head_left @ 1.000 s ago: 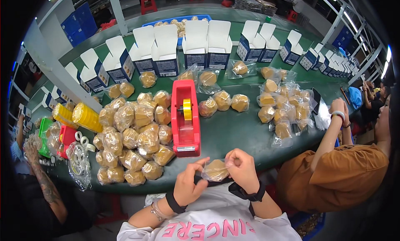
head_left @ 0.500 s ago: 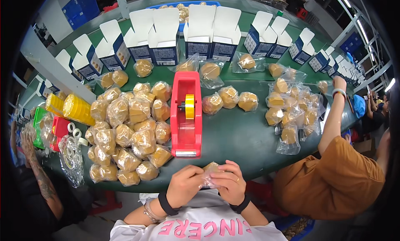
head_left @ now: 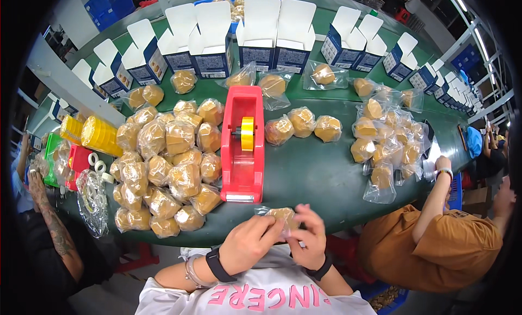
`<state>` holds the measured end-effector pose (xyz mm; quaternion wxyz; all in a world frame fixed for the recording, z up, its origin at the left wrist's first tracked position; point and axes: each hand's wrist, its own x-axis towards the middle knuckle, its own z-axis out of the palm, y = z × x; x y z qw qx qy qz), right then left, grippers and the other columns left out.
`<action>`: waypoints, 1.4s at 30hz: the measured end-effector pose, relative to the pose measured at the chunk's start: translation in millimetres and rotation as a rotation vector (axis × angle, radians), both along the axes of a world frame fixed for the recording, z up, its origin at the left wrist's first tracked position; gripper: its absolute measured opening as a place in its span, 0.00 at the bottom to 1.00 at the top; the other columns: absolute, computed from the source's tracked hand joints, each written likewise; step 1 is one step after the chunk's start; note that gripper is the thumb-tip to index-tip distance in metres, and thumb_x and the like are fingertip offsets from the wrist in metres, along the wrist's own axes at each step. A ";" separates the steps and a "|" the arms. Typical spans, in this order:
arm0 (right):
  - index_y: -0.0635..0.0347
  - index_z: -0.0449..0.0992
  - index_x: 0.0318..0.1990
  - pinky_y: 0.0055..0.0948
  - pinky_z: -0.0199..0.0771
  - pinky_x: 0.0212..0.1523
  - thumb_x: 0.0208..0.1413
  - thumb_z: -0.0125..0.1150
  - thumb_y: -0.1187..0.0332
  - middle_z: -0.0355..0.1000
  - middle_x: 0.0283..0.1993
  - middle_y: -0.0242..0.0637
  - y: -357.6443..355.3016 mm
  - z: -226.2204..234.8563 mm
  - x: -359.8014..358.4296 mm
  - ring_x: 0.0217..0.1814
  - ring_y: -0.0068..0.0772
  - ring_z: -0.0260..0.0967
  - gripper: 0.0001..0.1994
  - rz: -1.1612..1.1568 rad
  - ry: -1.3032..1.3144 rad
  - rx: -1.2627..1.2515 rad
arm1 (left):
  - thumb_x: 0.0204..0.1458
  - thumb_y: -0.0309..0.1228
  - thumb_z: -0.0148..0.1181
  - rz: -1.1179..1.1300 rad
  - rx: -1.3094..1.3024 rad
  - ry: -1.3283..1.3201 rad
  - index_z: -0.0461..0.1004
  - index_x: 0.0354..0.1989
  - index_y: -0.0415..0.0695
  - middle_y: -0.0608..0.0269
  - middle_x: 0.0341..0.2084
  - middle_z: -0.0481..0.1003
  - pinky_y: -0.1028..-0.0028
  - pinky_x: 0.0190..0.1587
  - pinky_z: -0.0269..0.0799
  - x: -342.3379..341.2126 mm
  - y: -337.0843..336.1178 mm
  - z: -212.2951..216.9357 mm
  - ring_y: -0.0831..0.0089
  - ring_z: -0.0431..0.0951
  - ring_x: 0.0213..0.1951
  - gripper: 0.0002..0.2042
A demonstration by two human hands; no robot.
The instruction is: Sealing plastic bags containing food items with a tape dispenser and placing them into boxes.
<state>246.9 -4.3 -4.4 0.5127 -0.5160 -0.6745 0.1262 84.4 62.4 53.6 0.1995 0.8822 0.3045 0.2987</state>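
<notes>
Just beyond my shirt front, both hands are around a golden-brown faceted piece in a clear plastic bag (head_left: 285,213). My left hand (head_left: 249,245) pinches the bag at the piece's left side, fingers closed. My right hand (head_left: 308,240) is at its other side, thumb low against the film and upper fingers smeared by motion. A red tape dispenser (head_left: 228,152) with a yellow roll stands just beyond the hands. To its left lies a heap of similar bagged pieces (head_left: 182,180). Another three, including a bagged piece (head_left: 328,129), sit to its right.
Open blue-and-white boxes (head_left: 209,62) line the back of the green table (head_left: 321,179). More bagged pieces (head_left: 382,176) lie at right, near a co-worker in a brown shirt (head_left: 462,244). Yellow tape rolls (head_left: 103,135) stand at left, near another person's tattooed arm (head_left: 51,222).
The bagged piece has turned and shifted slightly up in my hands. My right fingers have lifted and spread. The co-worker's hand at right has drawn back toward their body.
</notes>
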 end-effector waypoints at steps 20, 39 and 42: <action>0.58 0.65 0.51 0.32 0.62 0.50 0.42 0.67 0.72 0.64 0.48 0.40 52.9 110.9 -50.8 0.48 0.38 0.64 0.26 0.606 -0.062 -0.178 | 0.44 0.20 0.65 -0.106 -1.527 -0.697 0.65 0.41 0.39 0.56 0.41 0.73 0.77 0.45 0.73 -109.4 -5.4 43.7 0.77 0.73 0.44 0.17; 0.66 0.72 0.23 0.24 0.66 0.25 0.45 0.62 0.78 0.68 0.23 0.36 -45.7 73.1 -133.5 0.23 0.27 0.66 0.04 -0.256 0.083 -0.299 | 0.50 0.21 0.58 0.080 -1.557 -0.904 0.63 0.42 0.38 0.59 0.38 0.73 0.76 0.41 0.72 -100.3 -30.6 9.1 0.77 0.74 0.38 0.13; 0.68 0.74 0.27 0.24 0.67 0.25 0.49 0.61 0.76 0.71 0.26 0.35 -46.2 70.3 -118.3 0.26 0.25 0.69 0.04 -0.214 0.204 -0.418 | 0.48 0.18 0.59 -0.022 -1.365 -1.008 0.63 0.42 0.38 0.55 0.42 0.71 0.74 0.44 0.72 -95.7 -43.2 8.9 0.73 0.74 0.42 0.14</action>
